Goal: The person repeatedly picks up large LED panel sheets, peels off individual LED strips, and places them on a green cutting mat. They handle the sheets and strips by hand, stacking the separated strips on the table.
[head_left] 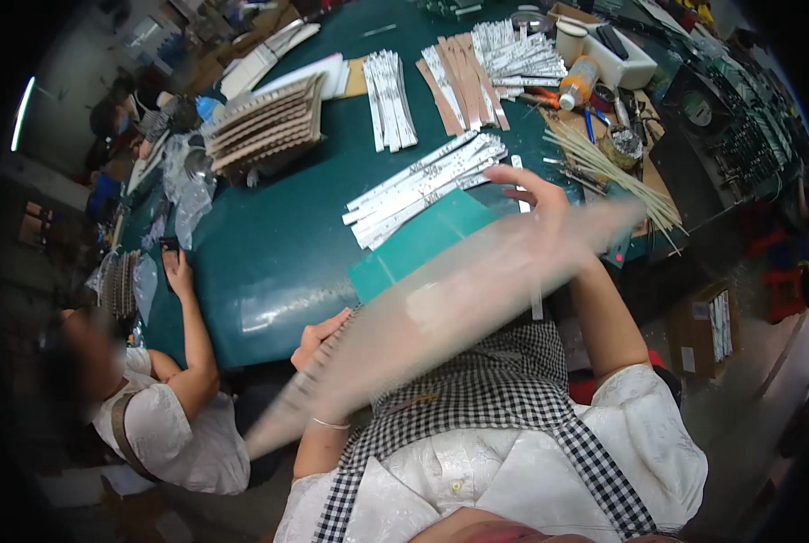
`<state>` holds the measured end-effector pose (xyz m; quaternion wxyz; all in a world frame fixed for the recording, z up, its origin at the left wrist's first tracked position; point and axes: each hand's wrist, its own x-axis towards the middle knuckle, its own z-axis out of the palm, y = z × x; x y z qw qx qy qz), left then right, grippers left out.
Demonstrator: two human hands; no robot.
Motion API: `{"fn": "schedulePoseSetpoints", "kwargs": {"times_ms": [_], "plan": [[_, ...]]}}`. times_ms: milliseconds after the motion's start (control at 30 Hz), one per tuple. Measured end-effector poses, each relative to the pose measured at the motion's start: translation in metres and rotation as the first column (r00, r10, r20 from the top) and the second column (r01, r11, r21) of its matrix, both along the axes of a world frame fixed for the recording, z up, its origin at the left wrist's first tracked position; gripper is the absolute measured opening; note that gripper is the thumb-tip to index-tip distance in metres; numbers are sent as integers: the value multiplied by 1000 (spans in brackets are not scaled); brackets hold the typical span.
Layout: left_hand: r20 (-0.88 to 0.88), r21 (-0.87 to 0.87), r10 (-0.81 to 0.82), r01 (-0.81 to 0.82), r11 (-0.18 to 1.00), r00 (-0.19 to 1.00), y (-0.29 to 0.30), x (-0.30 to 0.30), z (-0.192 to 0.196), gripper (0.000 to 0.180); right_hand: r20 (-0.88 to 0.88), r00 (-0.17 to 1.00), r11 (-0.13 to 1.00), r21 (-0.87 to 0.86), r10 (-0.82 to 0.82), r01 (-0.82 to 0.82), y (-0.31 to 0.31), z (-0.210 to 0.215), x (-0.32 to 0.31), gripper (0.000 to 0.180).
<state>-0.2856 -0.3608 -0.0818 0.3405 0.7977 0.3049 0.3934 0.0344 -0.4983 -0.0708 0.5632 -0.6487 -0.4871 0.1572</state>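
A large, thin beige panel (pixel 440 308) with a toothed edge slants across in front of me, smeared by motion. My left hand (pixel 318 337) is closed on its left toothed edge. Near its upper right edge is my right hand (pixel 536 192), fingers loosely curved and apart; the blurred panel covers part of the palm and wrist. Beyond the panel, a light green rectangular sheet (pixel 413 249) lies on the dark green table (pixel 287 217). White strips with dark markings (pixel 422 185) lie just past it, close to my right fingertips.
Stacked beige toothed panels (pixel 268 122) stand at the back left. More strip bundles (pixel 389 100) lie farther back. Thin pale sticks (pixel 617 172), an orange bottle (pixel 578 81) and tools crowd the right. At the left, another person (pixel 169 407) holds a phone (pixel 170 256).
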Motion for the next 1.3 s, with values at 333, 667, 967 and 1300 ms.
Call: {"fn": "schedulePoseSetpoints", "kwargs": {"times_ms": [333,667,967,1300], "plan": [[547,-643,-21,435,630,837,-2,54,4,32,-535,835,949,312,130,52,33,10,-91,9],[570,-805,-23,564,184,821,-14,74,25,43,-571,724,875,476,387,-91,25,13,-69,9],[566,-809,-38,563,168,824,-20,98,23,40,-701,605,889,457,377,-24,12,17,-61,14],[625,-764,95,582,281,775,-24,119,16,29,-445,893,998,25,69,-64,14,0,-85,10]]}}
